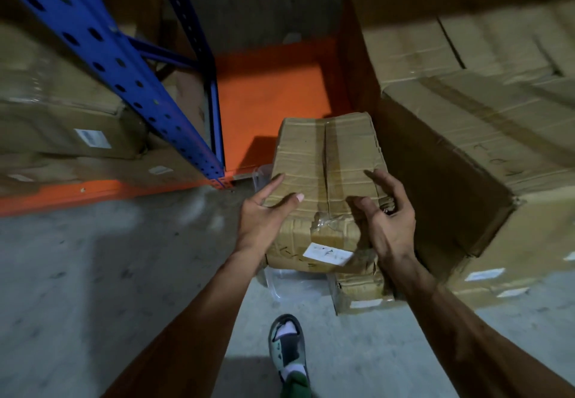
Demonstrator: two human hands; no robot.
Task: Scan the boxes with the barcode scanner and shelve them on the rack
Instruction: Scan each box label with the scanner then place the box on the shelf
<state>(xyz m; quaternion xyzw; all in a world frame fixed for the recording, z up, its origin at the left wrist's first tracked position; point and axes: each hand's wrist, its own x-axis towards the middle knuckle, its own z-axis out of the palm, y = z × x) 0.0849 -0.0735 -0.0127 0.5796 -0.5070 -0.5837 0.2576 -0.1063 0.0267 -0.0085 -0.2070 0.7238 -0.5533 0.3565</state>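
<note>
A person's left hand [264, 214] and right hand [389, 220] are gripping a taped cardboard box [326, 161] by its near corners, fingers half-curled over the top, thumbs spread, holding it at the orange shelf's [273, 92] front edge beside the blue rack upright [124, 67].

A sandalled foot [287, 354] stands on grey concrete floor [93, 273] near a clear plastic container [281, 284]
</note>
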